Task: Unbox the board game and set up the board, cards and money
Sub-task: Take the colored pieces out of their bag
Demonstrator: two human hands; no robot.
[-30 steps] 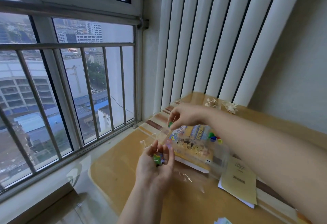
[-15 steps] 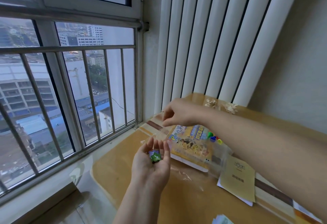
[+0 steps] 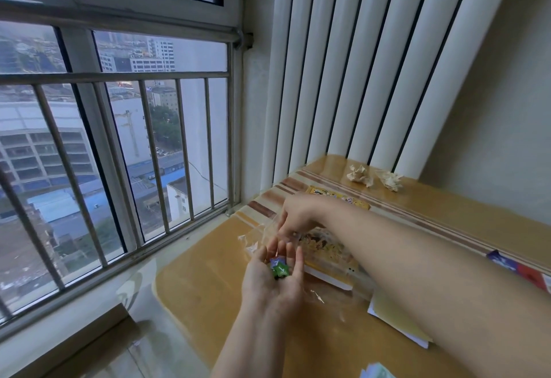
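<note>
Green and blue pieces [image 3: 278, 268] are lying in the palm of the left hand [image 3: 272, 285]. That hand is facing up over the table [image 3: 208, 288] with its fingers relaxed and slightly cupped, carrying the pieces rather than gripping them. Just beyond its fingertips, the right hand [image 3: 299, 216] is hanging with fingers [image 3: 286, 230] pointing down at a clear bag [image 3: 256, 245]. Blur is hiding the tips, so I cannot tell whether they are pinching anything.

The right forearm is reaching in from the lower right and covering much of a yellow box [image 3: 328, 250], which is lying flat on the table with crumpled film over part of it. A second yellow printed piece [image 3: 340, 197] is showing beyond the wrist. A pale booklet [image 3: 393, 322] is lying near the box, partly under the forearm.

Two paper wads [image 3: 359, 173] are sitting at the table's far end, by the white slats [image 3: 343, 64]. Coloured cards [image 3: 507, 262] are peeking out at the right, and greenish paper [image 3: 376, 374] is showing at the bottom edge. A barred window [image 3: 119, 139] is running along the left.
</note>
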